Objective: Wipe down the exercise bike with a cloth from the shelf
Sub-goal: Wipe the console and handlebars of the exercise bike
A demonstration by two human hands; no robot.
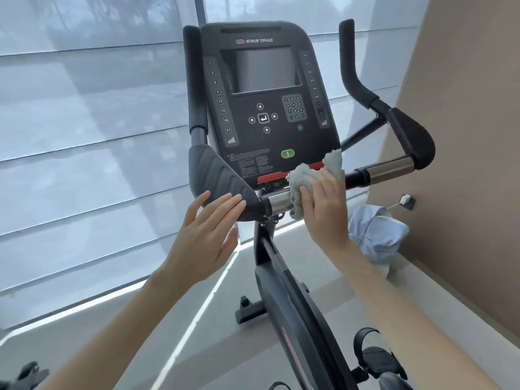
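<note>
The left hand [202, 237] is open, its straight fingers lying against the black left armrest pad [219, 178] of the exercise bike [284, 299]. To its right, below the Star Trac console [267, 80] (screen dark), the right hand [323, 206] grips a pale grey-green terry cloth [301, 178]. The cloth is bunched against the handlebar crossbar, just beside a chrome sleeve [277, 201]. A light blue fabric bundle [377, 237] lies on the floor by the wall.

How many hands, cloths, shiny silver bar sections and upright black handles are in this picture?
hands: 2, left hand and right hand
cloth: 1
silver bar sections: 2, left silver section and right silver section
upright black handles: 2, left upright handle and right upright handle
total: 7
</note>
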